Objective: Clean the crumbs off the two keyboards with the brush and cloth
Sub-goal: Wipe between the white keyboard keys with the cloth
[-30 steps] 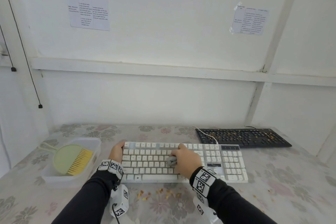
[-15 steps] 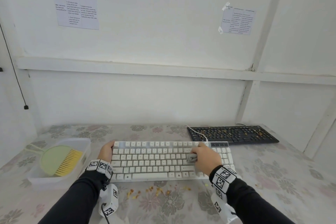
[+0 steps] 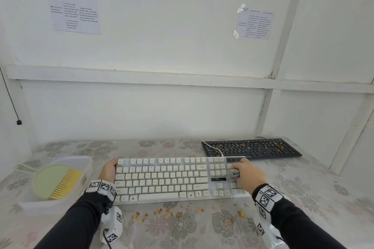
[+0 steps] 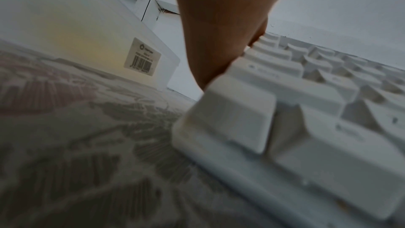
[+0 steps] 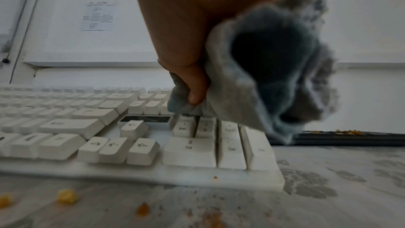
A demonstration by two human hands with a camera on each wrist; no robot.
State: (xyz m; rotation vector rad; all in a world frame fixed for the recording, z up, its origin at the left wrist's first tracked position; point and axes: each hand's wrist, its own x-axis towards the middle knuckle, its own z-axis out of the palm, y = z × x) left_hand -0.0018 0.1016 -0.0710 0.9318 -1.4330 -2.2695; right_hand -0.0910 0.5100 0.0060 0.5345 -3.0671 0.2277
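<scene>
Right hand (image 3: 248,175) clamped on bunched grey cloth (image 3: 232,174) over keypad of crumb-free white keyboard (image 3: 162,178) at lower centre, left hand (image 3: 109,170) gripping its left end; crumbs (image 3: 162,212) on floral surface (image 3: 323,188), black keyboard (image 3: 251,147) at right uncleaned, yellow-bristled green brush (image 3: 56,182) lies unused.

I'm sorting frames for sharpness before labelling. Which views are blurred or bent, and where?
Head view: sharp on the white keyboard, wall beams bow from the wide lens. Left wrist view: nearest keys and tablecloth soft, the left hand dim. Right wrist view: the cloth and right hand smeared, crumbs fuzzy.
</scene>
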